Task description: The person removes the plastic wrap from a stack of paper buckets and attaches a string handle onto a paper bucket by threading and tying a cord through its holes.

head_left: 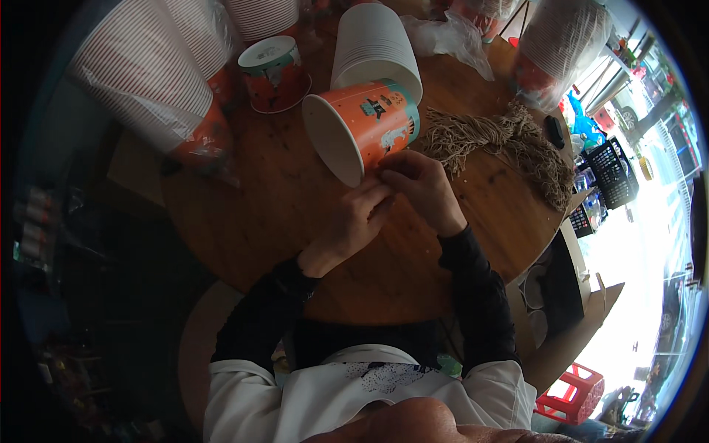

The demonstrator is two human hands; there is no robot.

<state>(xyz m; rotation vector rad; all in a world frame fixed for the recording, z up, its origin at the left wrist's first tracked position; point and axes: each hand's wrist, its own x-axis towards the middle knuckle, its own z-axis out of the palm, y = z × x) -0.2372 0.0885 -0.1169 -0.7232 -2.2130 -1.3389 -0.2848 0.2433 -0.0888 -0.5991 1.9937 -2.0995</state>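
An orange and teal paper bucket (373, 127) lies on its side on the round wooden table (295, 214), its white-rimmed mouth turned left. Just in front of it my two hands meet close to its near side. My left hand (353, 224) has its fingers drawn together at the bucket's lower rim. Thumb and fingertips of my right hand (422, 186) pinch against the bucket's printed side. Whatever is between the fingers of either hand is too small or hidden to make out. To the right of the bucket lies a bundle of beige string (498, 140).
Behind the bucket lies a nested white bucket stack (373, 46). An upturned bucket (275, 77) stands left of it. Plastic-wrapped bucket stacks (144, 77) crowd the far left; another wrapped stack (557, 48) is far right. A black object (554, 131), black crates (609, 173) and a red stool (574, 395) are rightward.
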